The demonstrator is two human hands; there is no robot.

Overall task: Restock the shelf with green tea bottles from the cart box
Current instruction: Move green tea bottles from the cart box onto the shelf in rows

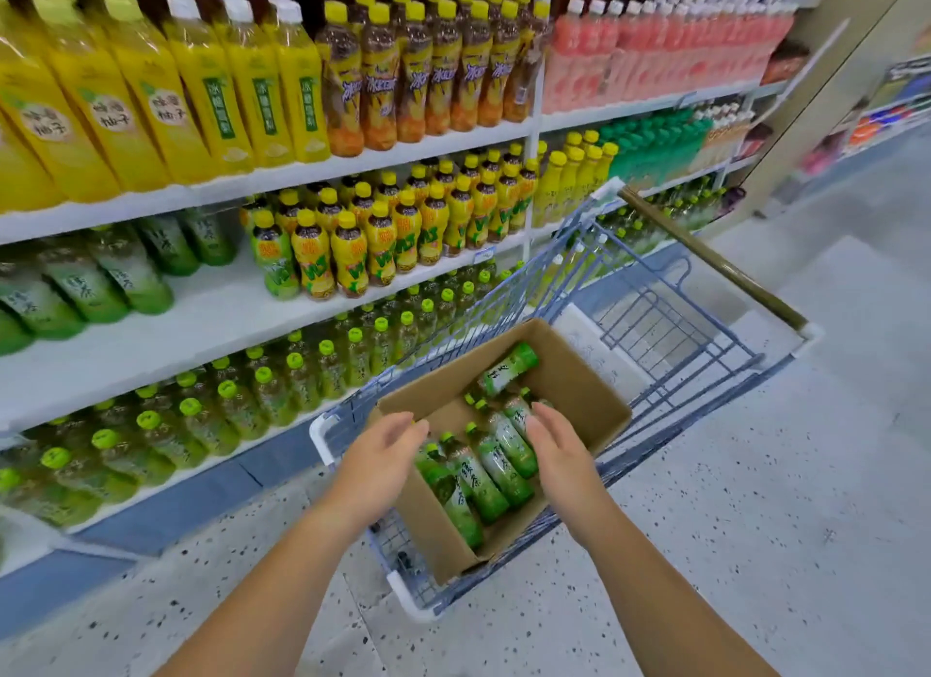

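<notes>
A brown cardboard box (579, 379) sits in the blue wire cart (670, 334) and holds several green tea bottles (491, 475) lying on their sides. One more bottle (506, 369) lies apart at the box's far end. My left hand (378, 457) hovers over the box's near left edge, fingers apart, holding nothing. My right hand (556, 449) is just right of the bottles, fingers apart and close to their tops, without a grip on any. On the middle shelf at the left stand matching green tea bottles (108, 273), with bare shelf (201, 318) in front of them.
The shelving runs along the left, with yellow drinks (201, 87) above, small yellow-capped bottles (352, 248) in the middle and green-capped bottles (226, 404) on the bottom row. The cart's brown handle (705, 253) points away to the right. Speckled floor (755, 500) lies to the right.
</notes>
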